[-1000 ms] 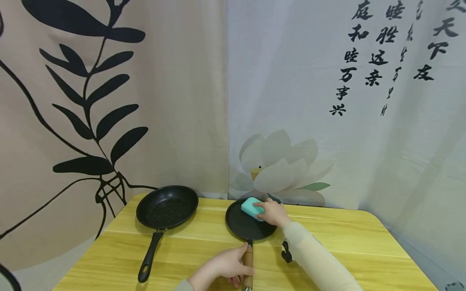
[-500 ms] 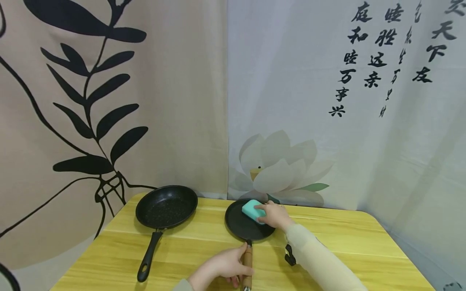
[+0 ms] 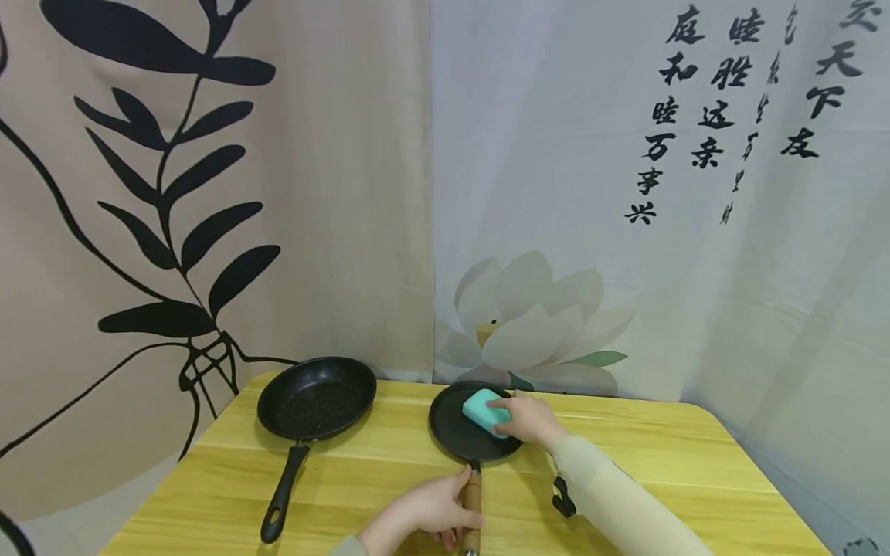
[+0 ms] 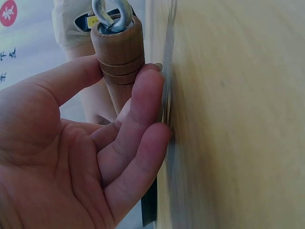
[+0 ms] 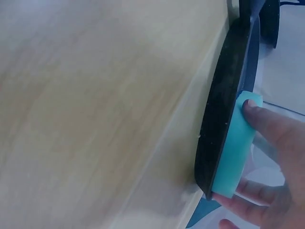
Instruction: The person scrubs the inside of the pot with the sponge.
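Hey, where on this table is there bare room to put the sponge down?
Bare wood lies on the table right of the flat pan, beyond the right hand and its sleeve. A narrower bare strip runs between the flat pan and the deeper pan. The near middle is crowded: the left hand grips the wooden handle there.

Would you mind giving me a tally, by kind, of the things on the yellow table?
Frying pans: 2 (black-handled pan, wooden-handled pan)
Sponges: 1 (teal sponge)
Total: 3
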`<state>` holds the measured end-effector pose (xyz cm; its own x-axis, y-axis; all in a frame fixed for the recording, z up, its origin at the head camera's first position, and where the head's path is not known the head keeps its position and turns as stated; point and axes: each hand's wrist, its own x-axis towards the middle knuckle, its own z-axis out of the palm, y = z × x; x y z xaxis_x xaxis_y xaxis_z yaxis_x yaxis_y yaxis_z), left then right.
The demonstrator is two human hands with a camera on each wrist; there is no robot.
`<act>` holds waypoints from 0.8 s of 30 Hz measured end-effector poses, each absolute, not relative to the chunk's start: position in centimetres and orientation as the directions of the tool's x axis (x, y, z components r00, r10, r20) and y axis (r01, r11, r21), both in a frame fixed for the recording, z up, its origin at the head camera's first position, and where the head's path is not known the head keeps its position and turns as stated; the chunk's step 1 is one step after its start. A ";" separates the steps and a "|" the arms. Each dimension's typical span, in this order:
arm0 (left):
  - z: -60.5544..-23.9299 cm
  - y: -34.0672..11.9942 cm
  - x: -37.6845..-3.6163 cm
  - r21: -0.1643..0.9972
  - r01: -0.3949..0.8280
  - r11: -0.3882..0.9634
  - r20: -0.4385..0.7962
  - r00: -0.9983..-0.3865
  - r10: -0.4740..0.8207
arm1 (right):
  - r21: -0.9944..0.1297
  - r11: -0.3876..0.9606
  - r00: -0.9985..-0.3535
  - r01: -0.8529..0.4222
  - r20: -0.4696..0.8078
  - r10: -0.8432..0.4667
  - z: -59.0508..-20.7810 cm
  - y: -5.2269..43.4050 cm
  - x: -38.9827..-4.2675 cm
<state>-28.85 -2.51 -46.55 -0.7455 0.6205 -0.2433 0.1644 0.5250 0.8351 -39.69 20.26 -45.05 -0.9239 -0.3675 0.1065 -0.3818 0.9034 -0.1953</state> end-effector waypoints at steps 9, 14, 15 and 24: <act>-46.7 -2.5 -28.8 0.845 0.173 0.507 -0.222 -0.748 0.626 | -0.195 0.891 -0.912 -0.410 0.113 -0.395 -44.8 20.3 -38.5; -48.8 -2.6 -30.1 0.843 0.179 0.507 -0.230 -0.732 0.641 | -0.173 0.887 -0.903 -0.428 0.122 -0.412 -45.0 20.3 -38.0; -49.9 -2.6 -30.8 0.850 0.176 0.497 -0.230 -0.724 0.651 | -0.172 0.886 -0.902 -0.431 0.122 -0.415 -45.0 20.3 -37.9; -55.7 -2.8 -34.5 0.887 0.138 0.440 -0.228 -0.699 0.678 | -0.120 0.876 -0.881 -0.468 0.141 -0.452 -45.4 20.2 -37.4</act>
